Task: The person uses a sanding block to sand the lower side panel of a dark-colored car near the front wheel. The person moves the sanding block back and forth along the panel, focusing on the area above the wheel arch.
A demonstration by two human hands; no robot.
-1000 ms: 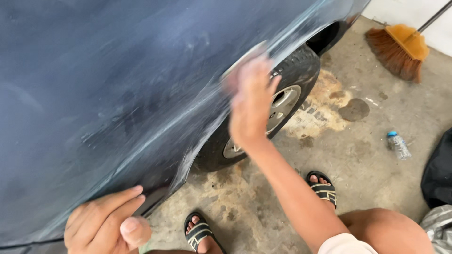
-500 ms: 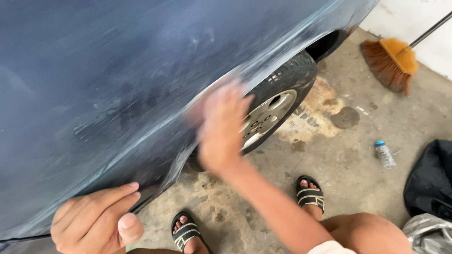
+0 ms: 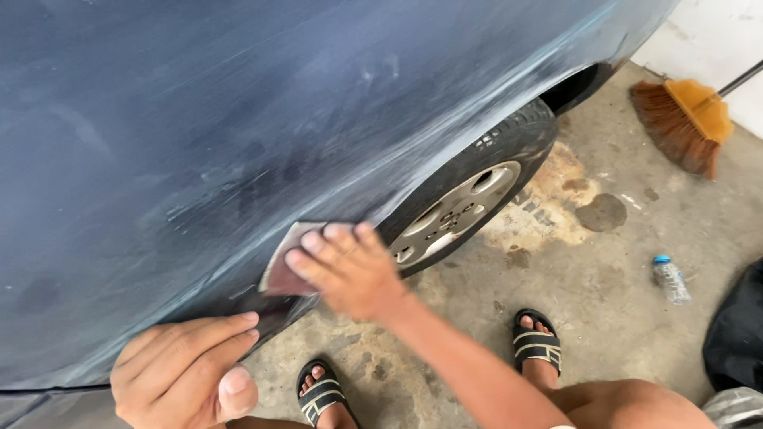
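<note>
Grey-blue and dulled all over, the car panel [image 3: 238, 119] carries pale chalky streaks and a few darker patches where the finish is thinner. The right hand [image 3: 350, 270] lies flat with its fingers spread, pressing a sheet of sandpaper [image 3: 284, 266] against the lower edge of the panel, just ahead of the wheel arch. The sheet is thin, brownish-grey and bent at one corner. The left hand [image 3: 187, 373] rests lower on the panel, fingers together and loosely curled, holding nothing.

Risks, as I judge them: the sheet sits on a curved lip, so hard pressure from the fingertips could cut through to bare metal along that ridge (edges wear fastest). A slip off the edge could drag knuckles across the tyre [image 3: 509, 151], whose tread is rough beside the smooth silver hubcap [image 3: 453, 218]. Dust is another matter, given the open black sandals [image 3: 536, 345] on the stained concrete floor [image 3: 604, 262].

Farther off lie a small clear plastic bottle [image 3: 670, 278] with a blue cap and a broom [image 3: 683, 119] with stiff orange-brown bristles.
</note>
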